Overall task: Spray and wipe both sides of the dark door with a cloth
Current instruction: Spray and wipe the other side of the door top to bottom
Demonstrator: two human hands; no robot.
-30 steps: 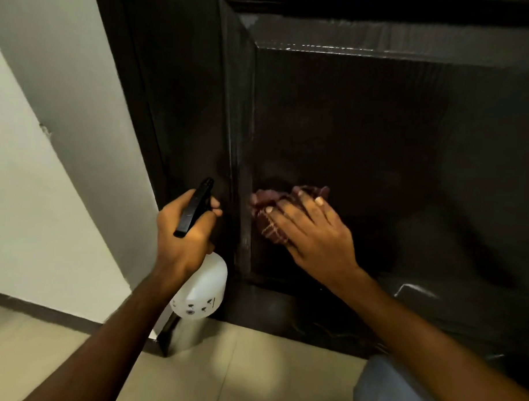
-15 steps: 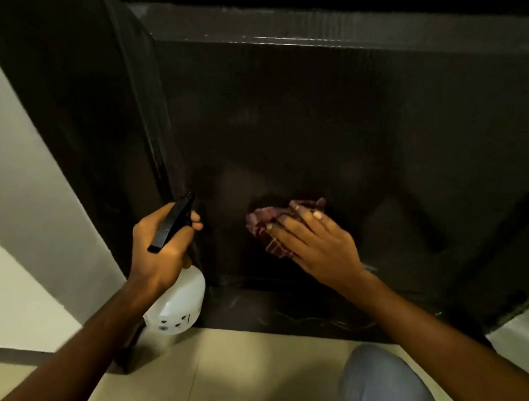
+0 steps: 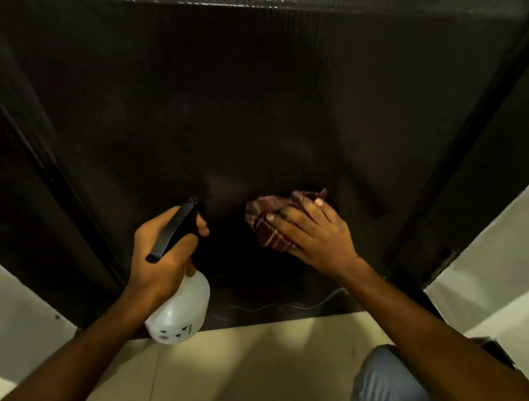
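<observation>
Bare forearms (image 3: 432, 341), blue-grey trousered knee (image 3: 382, 384)

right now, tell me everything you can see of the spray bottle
The white translucent plastic spray bottle has a rounded body with small dark markings near its base and a long black spray head on top. The left hand grips it round the neck, with one finger curled over the front of the head. It is tilted, nozzle aimed up and forward at the dark door. A faint pale haze shows just past the nozzle. Nothing but the hand visibly touches it.
</observation>
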